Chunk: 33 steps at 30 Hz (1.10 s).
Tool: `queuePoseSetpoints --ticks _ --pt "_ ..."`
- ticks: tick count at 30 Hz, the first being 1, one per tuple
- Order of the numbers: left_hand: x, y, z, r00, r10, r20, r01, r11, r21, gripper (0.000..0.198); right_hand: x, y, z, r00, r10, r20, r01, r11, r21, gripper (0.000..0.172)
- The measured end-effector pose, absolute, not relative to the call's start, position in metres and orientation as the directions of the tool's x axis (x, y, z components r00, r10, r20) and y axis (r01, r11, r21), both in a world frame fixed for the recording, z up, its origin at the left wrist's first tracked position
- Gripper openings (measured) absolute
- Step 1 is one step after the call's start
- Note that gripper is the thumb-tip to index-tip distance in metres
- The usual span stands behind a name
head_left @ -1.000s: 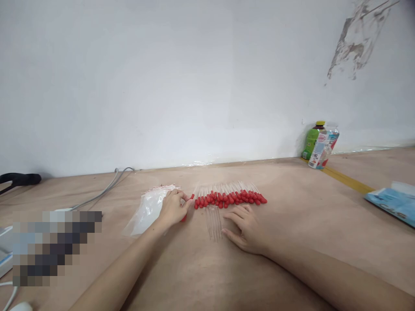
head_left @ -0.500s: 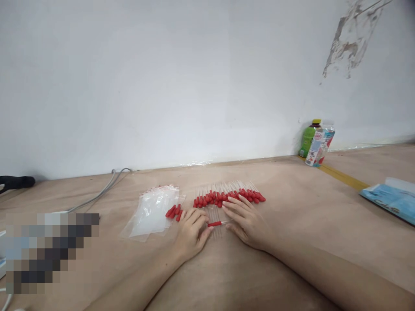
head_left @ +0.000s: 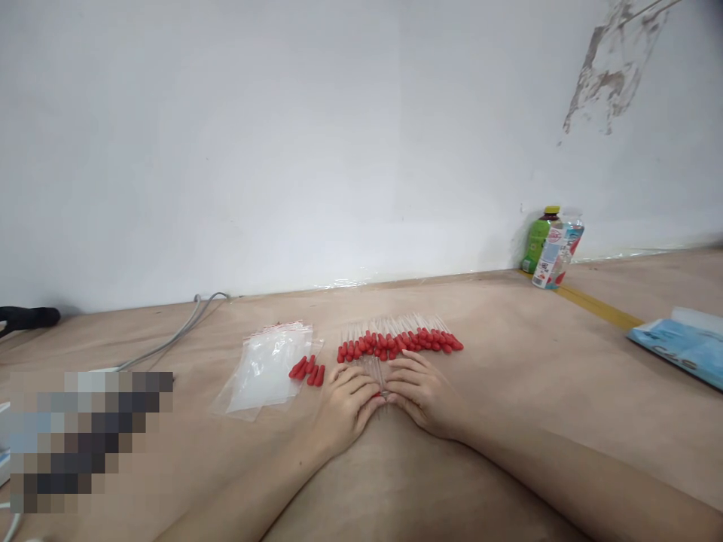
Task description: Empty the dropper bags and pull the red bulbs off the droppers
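Note:
My left hand (head_left: 351, 399) is closed, thumb and fingers pinching a red rubber bulb (head_left: 378, 395) that is mostly hidden. Right beside it, my right hand (head_left: 421, 393) pinches a thin glass dropper tube (head_left: 385, 393), of which little shows. The fingertips of both hands almost touch. Under and just beyond them lie several bare clear glass tubes (head_left: 373, 367). Behind the hands, a row of droppers (head_left: 398, 342) lies with red bulbs toward me and tips toward the wall. Several loose red bulbs (head_left: 309, 370) lie left of my left hand, by the plastic bags.
Clear zip bags (head_left: 265, 373) lie stacked on the wooden table (head_left: 508, 361) at left. Grey cables (head_left: 186, 327) run along the left. Against the wall stand a green bottle (head_left: 539, 241) and a printed bottle (head_left: 556, 252). A blue packet (head_left: 678, 346) lies far right.
My hands have come closer together, meeting around the red bulb and glass tube, which are now mostly covered. My left hand has shifted right, uncovering more loose bulbs.

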<state>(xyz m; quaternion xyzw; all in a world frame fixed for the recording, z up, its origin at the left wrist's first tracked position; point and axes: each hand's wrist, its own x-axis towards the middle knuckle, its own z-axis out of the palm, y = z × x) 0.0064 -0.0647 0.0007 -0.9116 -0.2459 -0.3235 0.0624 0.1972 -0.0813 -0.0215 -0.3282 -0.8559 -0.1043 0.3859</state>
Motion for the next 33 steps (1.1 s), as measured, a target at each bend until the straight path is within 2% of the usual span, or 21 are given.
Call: queuePoseSetpoints --ticks 5,10,24,31,33 --pt "0.005 -0.066 0.001 0.688 0.368 0.626 0.482 -0.876 -0.015 0.016 0.198 -0.082 -0.023 -0.516 0.459 0.723 0.592 0.801 -0.086 0.014" --pt "0.004 -0.067 0.001 0.707 0.345 0.618 0.454 -0.891 -0.022 0.014 0.198 -0.083 -0.024 -0.543 0.425 0.724 0.542 0.836 -0.085 0.018" --pt "-0.001 -0.069 0.001 0.706 0.327 0.628 0.447 -0.894 -0.037 0.015 0.207 -0.087 -0.026 -0.573 0.292 0.766 0.53 0.844 0.075 0.025" --pt "-0.008 -0.07 0.0 0.713 0.323 0.622 0.423 -0.906 -0.014 0.013 0.208 -0.086 -0.025 -0.54 0.254 0.803 0.492 0.869 0.056 0.026" --pt "-0.015 -0.068 0.001 0.691 0.348 0.634 0.446 -0.895 0.005 0.014 0.216 -0.08 -0.027 -0.487 0.275 0.829 0.506 0.862 0.011 0.025"
